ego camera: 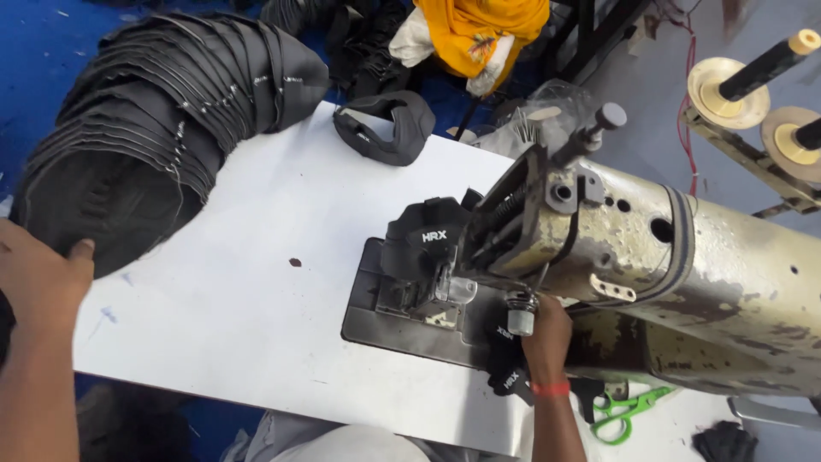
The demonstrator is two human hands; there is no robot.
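Right hand: the right hand [547, 329] is reaching in under the sewing machine head [650, 257], fingers curling down onto a black fabric piece [505, 364]; whether they are pinching it I cannot tell.
Left hand: the left hand [41, 278] is lying flat, fingers spread loosely, on the edge of a long stack of black cut pieces [154, 120] at nine o'clock.
Work piece: a second black fabric piece [425, 244] with white lettering is sitting under the presser foot [445, 291], at ten o'clock from the right hand.
Nearby: green-handled scissors [629, 411] are lying at four o'clock; a curved black piece [385, 127] is lying at twelve o'clock.
Surface: a white table [256, 282] is carrying everything.
Room: a blue floor [34, 51] and thread cones [765, 64] are showing at the edges.
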